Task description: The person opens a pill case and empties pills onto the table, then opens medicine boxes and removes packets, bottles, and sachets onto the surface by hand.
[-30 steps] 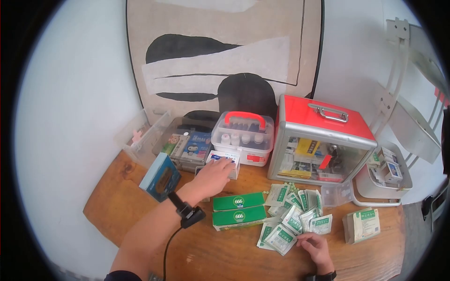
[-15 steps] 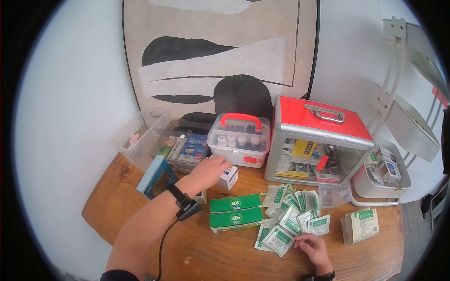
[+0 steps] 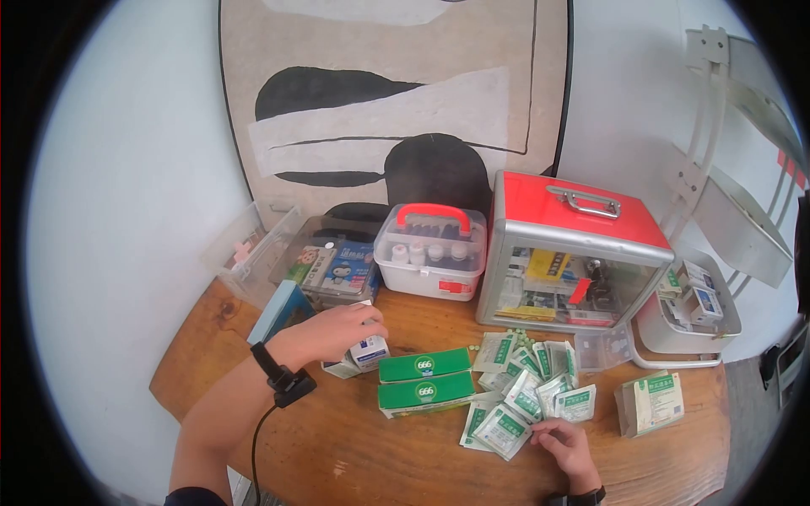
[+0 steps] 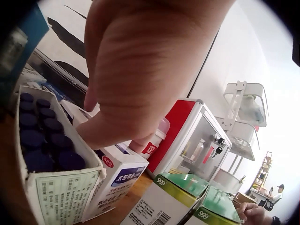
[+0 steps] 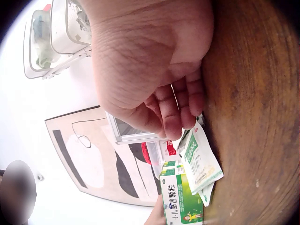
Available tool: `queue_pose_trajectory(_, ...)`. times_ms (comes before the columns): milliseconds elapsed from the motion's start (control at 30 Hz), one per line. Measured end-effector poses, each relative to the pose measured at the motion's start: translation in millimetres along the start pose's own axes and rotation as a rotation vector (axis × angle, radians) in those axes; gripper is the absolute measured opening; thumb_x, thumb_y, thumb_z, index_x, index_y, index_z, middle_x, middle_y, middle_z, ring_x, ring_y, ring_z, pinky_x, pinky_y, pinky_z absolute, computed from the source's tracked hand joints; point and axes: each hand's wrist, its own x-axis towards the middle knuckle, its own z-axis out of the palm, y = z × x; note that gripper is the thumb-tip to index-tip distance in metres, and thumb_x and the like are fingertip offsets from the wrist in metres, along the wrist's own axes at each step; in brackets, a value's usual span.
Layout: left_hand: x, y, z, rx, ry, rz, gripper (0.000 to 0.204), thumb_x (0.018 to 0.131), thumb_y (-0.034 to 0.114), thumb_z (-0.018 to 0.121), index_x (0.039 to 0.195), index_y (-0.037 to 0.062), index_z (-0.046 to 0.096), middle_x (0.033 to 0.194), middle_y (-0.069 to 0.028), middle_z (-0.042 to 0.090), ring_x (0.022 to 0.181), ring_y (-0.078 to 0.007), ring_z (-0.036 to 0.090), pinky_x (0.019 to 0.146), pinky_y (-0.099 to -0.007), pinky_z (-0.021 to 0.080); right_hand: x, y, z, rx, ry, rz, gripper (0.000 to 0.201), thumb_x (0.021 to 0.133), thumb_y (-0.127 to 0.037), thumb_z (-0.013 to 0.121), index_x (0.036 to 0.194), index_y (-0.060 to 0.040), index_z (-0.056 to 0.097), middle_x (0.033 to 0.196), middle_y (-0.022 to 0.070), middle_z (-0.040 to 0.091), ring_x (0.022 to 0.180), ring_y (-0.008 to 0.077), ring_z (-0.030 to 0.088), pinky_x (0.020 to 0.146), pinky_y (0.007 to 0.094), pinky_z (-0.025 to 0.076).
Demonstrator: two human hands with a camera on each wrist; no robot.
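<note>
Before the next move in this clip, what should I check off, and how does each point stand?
1. Left hand on the white box: ok.
2. White box beside the vial box: ok.
3. Vial box closed: not ok, dark caps show in its open top.
4. Green boxes side by side: ok.
5. Sachets stacked neatly: not ok, spread in a loose pile.
6. Right hand clear of the sachets: cannot tell, fingertips are at their edge.

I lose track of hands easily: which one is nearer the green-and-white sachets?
The right hand: its fingers are right by the near edge of the sachets. The left hand is farther off, on a white box past the left end of the green boxes.
</note>
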Motion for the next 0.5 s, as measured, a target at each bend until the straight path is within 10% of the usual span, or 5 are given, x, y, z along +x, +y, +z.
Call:
queue_pose_trajectory(300,-6.1,40.8,5.9,-0.299,0.162,0.052,0.045,0.085,0.019,0.07,0.125,0.0026,0.059,0.123,-0.0134,0.059,0.117,-0.0313,0.054,0.102,-0.0408,0.045,2.3,6.2,-2.2,0.003,0.001,-0.007,0.018,0.095,0.0,0.06,0.112,0.0014,0.067,0.094,0.0052,0.067,0.088,0.012,0.061,0.079,0.0246,0.049)
queue_pose_trajectory(500,14.9,77.1,35.9,-0.098,0.073,0.096,0.072,0.07,0.026,0.081,0.132,0.0025,0.052,0.13,-0.02,0.046,0.114,-0.0381,0.054,0.096,-0.0422,0.047,1.0,0.8,-0.4,-0.036,0.01,0.014,0.018,0.095,-0.001,0.06,0.112,0.0011,0.067,0.093,0.0042,0.067,0.088,0.0117,0.062,0.08,0.0246,0.049)
